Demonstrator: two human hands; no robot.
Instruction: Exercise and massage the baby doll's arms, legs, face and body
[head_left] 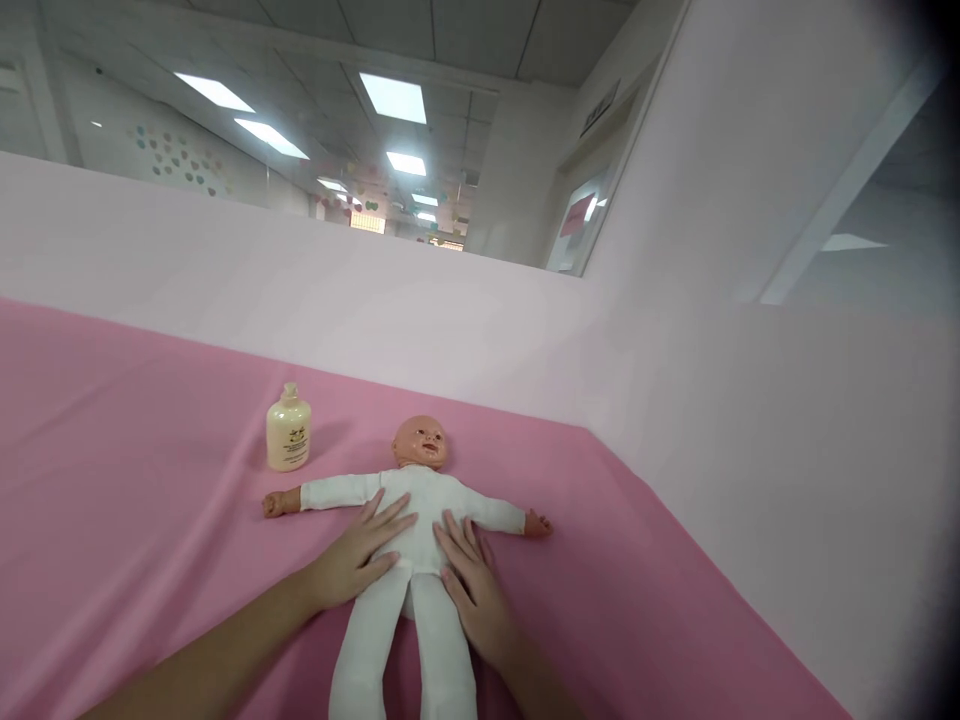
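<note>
A baby doll with a white cloth body lies on its back, its arms stretched out to both sides and its head toward the wall. My left hand rests on the left side of the doll's torso, fingers spread. On the other side of the torso lies my right hand, its fingers also stretched out and touching the cloth. Neither hand grips anything. Beyond the doll's left-hand arm in the picture stands a cream lotion bottle, upright and apart from my hands.
A pink sheet with some folds covers the surface under the doll. White walls rise behind and to the right. Above the back wall a window shows ceiling lights and a doorway.
</note>
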